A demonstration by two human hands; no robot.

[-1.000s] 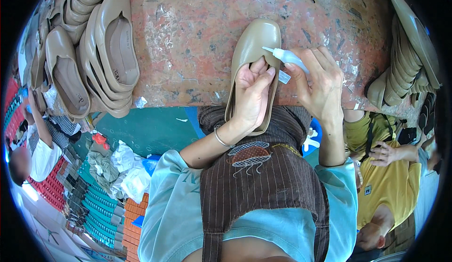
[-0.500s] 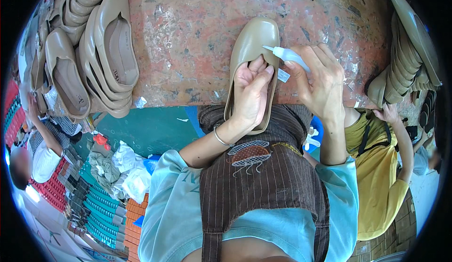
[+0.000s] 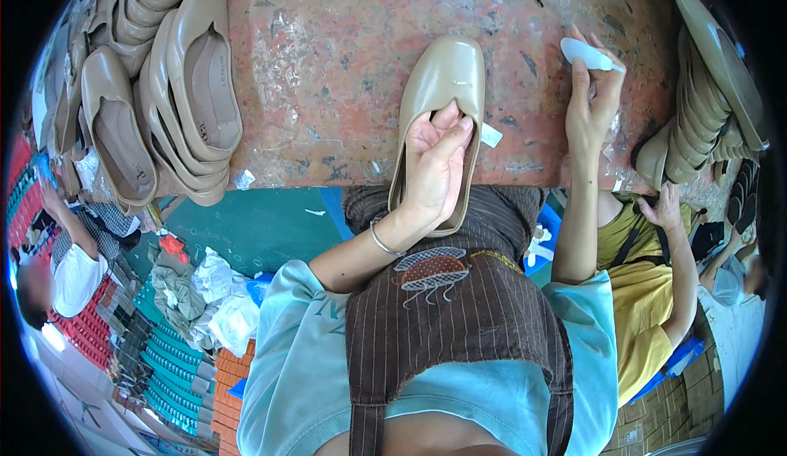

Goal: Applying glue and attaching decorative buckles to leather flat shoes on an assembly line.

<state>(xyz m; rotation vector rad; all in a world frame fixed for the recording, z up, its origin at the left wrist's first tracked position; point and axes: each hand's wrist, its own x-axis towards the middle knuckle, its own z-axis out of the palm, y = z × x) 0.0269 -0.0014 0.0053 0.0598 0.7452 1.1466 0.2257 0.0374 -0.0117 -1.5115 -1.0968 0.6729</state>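
A shiny beige slip-on shoe (image 3: 445,69) points toe-away at the table's front edge, its heel end toward my apron. My left hand (image 3: 437,161) reaches into the shoe's opening and grips the throat edge between thumb and fingers; some fingertips are hidden inside. Off to the right, above the table, my right hand (image 3: 592,99) holds a small white squeeze bottle (image 3: 584,53) with a thin nozzle, which points right, away from the shoe. A small dark mark shows on the shoe's upper near the throat. Beside the shoe lies a white paper slip (image 3: 490,135).
Stacked beige shoes (image 3: 201,87) fill the table's left side, and another nested stack (image 3: 703,116) stands at the right. The worn reddish tabletop (image 3: 328,71) has scuffs and plastic scraps. A co-worker in yellow (image 3: 648,325) is at my right; another person (image 3: 78,280) is far left.
My right hand has moved away from the shoe, up and to the right, and the bottle's nozzle has turned from left to right. My left hand keeps its grip on the shoe.
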